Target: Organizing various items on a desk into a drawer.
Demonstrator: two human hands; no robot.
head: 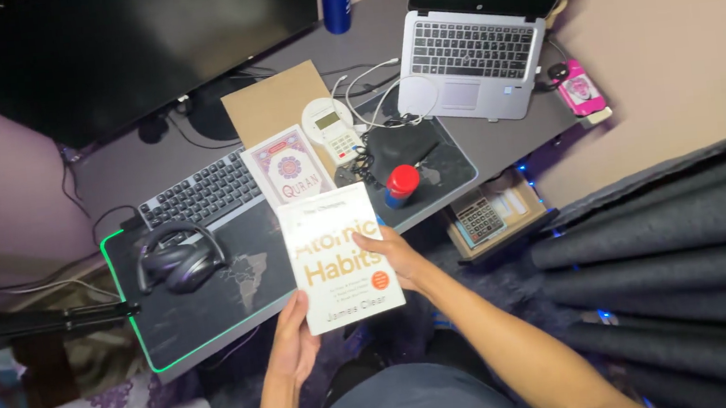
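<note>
Both hands hold a white paperback book point(340, 258), front cover up, over the near edge of the desk mat point(205, 312). The left hand point(295, 344) grips the book's lower left corner, fingers closed underneath and thumb on the cover. The right hand point(399, 258) clasps the book's right edge, thumb laid across the cover, fingers curled behind.

Just beyond the book's top edge lies a second book point(287, 169) with a patterned red and white cover, resting partly on a keyboard point(198, 193). Left of the white book, a pair of dark headphones point(178, 259) sits on the mat. Right of the book's top corner stands a small bottle with a red cap point(401, 183). Further beyond are a white handheld card terminal point(329, 129), a brown cardboard sheet point(273, 102) and an open silver laptop point(469, 61). Right of the book, below desk level, a calculator point(480, 218) lies in a box.
</note>
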